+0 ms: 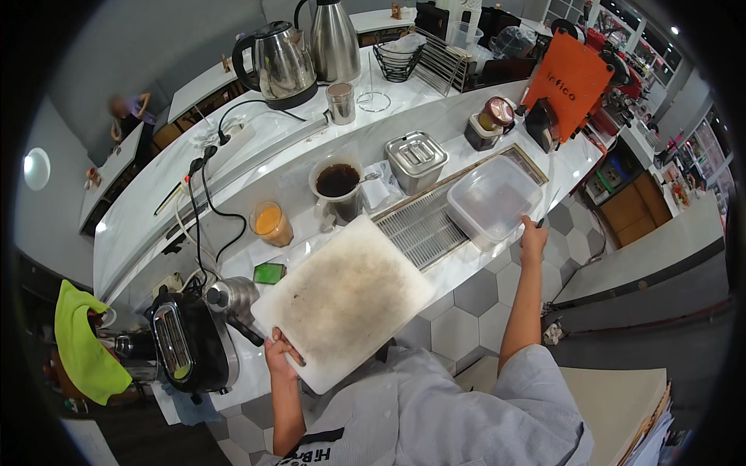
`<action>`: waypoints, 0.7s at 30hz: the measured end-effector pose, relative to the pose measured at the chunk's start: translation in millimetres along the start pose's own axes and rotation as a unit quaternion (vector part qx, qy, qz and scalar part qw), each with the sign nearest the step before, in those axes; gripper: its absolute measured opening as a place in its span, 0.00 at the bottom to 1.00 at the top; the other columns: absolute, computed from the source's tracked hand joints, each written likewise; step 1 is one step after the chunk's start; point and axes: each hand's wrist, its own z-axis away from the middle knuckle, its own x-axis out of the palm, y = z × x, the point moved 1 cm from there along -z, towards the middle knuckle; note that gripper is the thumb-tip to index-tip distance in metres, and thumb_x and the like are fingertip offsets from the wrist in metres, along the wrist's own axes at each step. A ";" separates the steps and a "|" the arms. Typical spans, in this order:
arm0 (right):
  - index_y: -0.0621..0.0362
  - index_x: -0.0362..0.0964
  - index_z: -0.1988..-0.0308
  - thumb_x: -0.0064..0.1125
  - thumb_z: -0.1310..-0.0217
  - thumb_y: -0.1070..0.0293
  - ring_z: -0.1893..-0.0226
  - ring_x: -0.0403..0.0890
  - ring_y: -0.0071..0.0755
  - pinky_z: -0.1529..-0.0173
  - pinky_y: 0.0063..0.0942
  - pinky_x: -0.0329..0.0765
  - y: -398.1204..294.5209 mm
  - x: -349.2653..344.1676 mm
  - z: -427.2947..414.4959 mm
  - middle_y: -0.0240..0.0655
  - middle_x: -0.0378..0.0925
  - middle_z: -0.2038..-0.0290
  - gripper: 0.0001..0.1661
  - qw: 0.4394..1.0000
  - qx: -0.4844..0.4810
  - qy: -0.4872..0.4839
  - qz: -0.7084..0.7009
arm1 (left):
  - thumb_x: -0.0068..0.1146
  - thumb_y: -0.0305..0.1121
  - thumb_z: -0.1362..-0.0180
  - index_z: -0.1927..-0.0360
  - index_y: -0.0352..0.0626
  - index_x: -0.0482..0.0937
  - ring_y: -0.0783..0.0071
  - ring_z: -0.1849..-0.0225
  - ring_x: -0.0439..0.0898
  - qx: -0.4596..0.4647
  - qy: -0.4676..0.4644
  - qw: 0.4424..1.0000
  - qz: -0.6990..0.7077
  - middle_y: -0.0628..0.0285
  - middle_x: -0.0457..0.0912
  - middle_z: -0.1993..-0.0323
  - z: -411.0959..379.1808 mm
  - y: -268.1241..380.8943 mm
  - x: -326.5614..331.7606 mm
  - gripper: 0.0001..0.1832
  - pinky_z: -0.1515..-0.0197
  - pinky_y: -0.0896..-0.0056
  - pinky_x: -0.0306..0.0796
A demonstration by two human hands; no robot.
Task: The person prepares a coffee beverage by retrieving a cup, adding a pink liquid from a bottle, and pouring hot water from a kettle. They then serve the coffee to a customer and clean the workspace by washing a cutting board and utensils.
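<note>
My left hand point(282, 356) grips a stained white plastic cutting board point(349, 291) at its near-left corner, fingers through the handle slot. The board is tilted above the counter's front edge. At the right, my right hand point(532, 237) is closed around the dark handle of what looks like a knife point(552, 201), its thin blade pointing away from me. Right beside that hand stands a translucent plastic container point(495, 195), partly over a metal drip grate point(417, 224). Whether the hand touches the container is hard to tell. Beyond the board is a jug of dark coffee point(337, 183).
A glass of orange drink point(271, 222), a green box point(269, 273) and a lidded steel container point(415, 160) stand on the marble counter. At left are a gooseneck kettle point(236, 294), black toaster point(186, 343) and power cords point(224, 218). An electric kettle point(282, 64) occupies the raised ledge.
</note>
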 end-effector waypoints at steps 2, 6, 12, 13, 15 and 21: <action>0.57 0.73 0.70 0.70 0.39 0.62 0.81 0.69 0.19 0.78 0.25 0.65 -5.4 9.6 1.8 0.28 0.71 0.77 0.14 0.988 -0.115 0.053 0.092 | 0.42 0.14 0.60 0.68 0.48 0.63 0.63 0.95 0.70 -0.003 -0.003 1.000 -0.009 0.52 0.77 0.78 -1.0 0.3 -7.4 0.17 0.95 0.66 0.69; 0.66 0.79 0.65 0.67 0.37 0.55 0.71 0.79 0.32 0.63 0.36 0.77 -66.2 92.6 59.0 0.38 0.79 0.74 0.21 0.983 0.041 -0.178 -0.008 | 0.41 0.13 0.60 0.68 0.48 0.63 0.61 0.92 0.72 0.012 0.014 0.999 0.028 0.52 0.77 0.77 4.0 -2.1 -6.4 0.17 0.92 0.64 0.72; 0.70 0.78 0.53 0.71 0.43 0.53 0.60 0.85 0.53 0.52 0.46 0.78 -78.8 231.6 73.0 0.53 0.84 0.63 0.30 0.977 -0.046 -0.166 0.129 | 0.40 0.13 0.61 0.68 0.49 0.64 0.60 0.89 0.74 0.008 -0.005 0.998 0.054 0.52 0.78 0.75 17.7 1.1 -15.2 0.17 0.89 0.64 0.74; 0.71 0.77 0.51 0.71 0.44 0.52 0.58 0.85 0.55 0.50 0.48 0.78 -67.4 253.9 67.0 0.55 0.85 0.60 0.33 0.972 -0.084 -0.121 0.182 | 0.40 0.13 0.61 0.68 0.49 0.64 0.59 0.89 0.74 0.013 0.002 0.999 0.050 0.52 0.78 0.74 21.4 1.4 -15.1 0.18 0.89 0.64 0.74; 0.69 0.76 0.58 0.74 0.47 0.54 0.63 0.84 0.51 0.55 0.45 0.79 -43.6 281.5 42.0 0.51 0.83 0.63 0.29 0.982 -0.053 -0.079 0.166 | 0.41 0.13 0.61 0.68 0.49 0.65 0.59 0.88 0.75 0.024 0.009 0.998 0.049 0.53 0.78 0.74 24.8 2.2 -20.3 0.18 0.88 0.64 0.74; 0.68 0.75 0.59 0.73 0.44 0.60 0.68 0.83 0.49 0.60 0.42 0.81 -25.6 273.8 24.6 0.48 0.82 0.66 0.23 0.985 0.003 -0.174 0.013 | 0.41 0.14 0.61 0.68 0.49 0.65 0.61 0.85 0.75 0.045 0.025 0.995 0.083 0.54 0.77 0.73 42.7 -5.3 -39.3 0.17 0.84 0.63 0.77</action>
